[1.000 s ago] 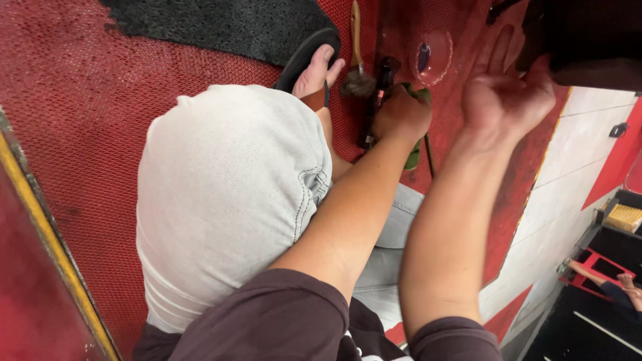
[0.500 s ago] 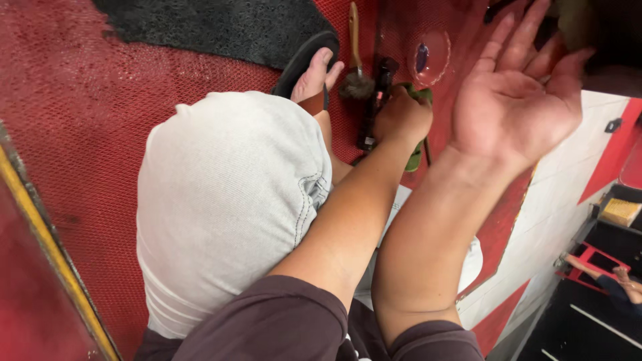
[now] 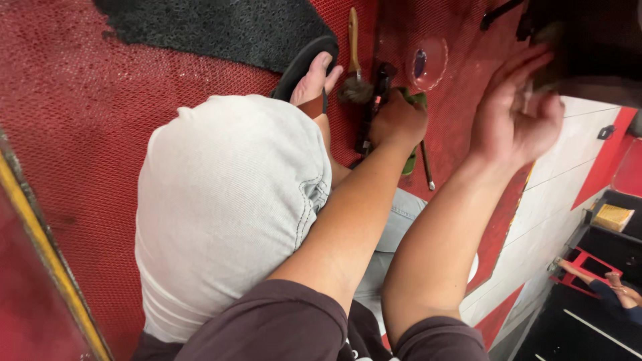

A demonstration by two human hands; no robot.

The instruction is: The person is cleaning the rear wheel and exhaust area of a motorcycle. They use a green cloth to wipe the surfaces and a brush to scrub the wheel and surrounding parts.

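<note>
Looking at the head view — only one camera here. Person crouches on a red textured floor mat [image 3: 134,120], pale-jeaned knee [image 3: 227,214] filling the middle of the shot, bare foot in a black sandal [image 3: 301,63] ahead of it.

Left hand [image 3: 399,120] is down on the mat, its grip closed over a green-handled tool [image 3: 409,160]; a thin metal shaft runs out below the fist. Tool kind unclear — the hand hides most of it. Just beside it lie a dark slim tool [image 3: 374,100] and a wooden-handled paintbrush [image 3: 352,50], bristles toward the foot.

Right hand [image 3: 515,113] is raised against a dark blurred object [image 3: 588,47] at top right, fingers curled; can't tell if the grip has hold of anything — motion blur.

Handling, my read: green tool looks light and rigid, the handle likely grippy — take it round the handle's middle, as now, not on the thin shaft, which would twist in the fingers. Not fragile.

Another person's hand [image 3: 618,294] shows at far lower right, well apart
</note>
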